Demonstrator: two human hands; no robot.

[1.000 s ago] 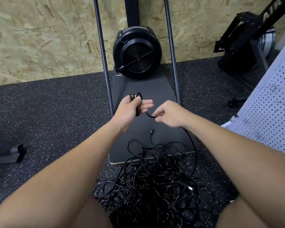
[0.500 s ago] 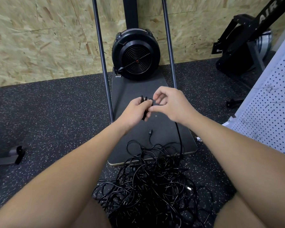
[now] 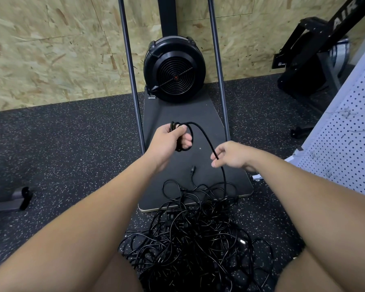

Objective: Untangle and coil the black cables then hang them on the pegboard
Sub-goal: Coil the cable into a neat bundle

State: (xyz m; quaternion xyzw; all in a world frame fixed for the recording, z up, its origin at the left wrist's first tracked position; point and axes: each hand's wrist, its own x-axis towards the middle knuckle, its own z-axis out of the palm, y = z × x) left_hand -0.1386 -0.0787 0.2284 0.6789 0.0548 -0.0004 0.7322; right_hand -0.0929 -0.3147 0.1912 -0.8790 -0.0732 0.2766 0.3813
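Head view, read left to right with the black platform (image 3: 195,114) of the fan machine (image 3: 174,67) as landmark. Over the platform's left half, the left hand (image 3: 165,142) grips a small coil of black cable (image 3: 184,137), fingers curled round its loops. One strand arcs rightward from the coil to the right hand (image 3: 230,154), above the platform's right half, where thumb and fingers loosely pinch it. From there it drops into the tangled cable pile (image 3: 190,234) lying across the platform's near edge onto the floor (image 3: 61,144). Right of the platform stands the white pegboard (image 3: 346,133).
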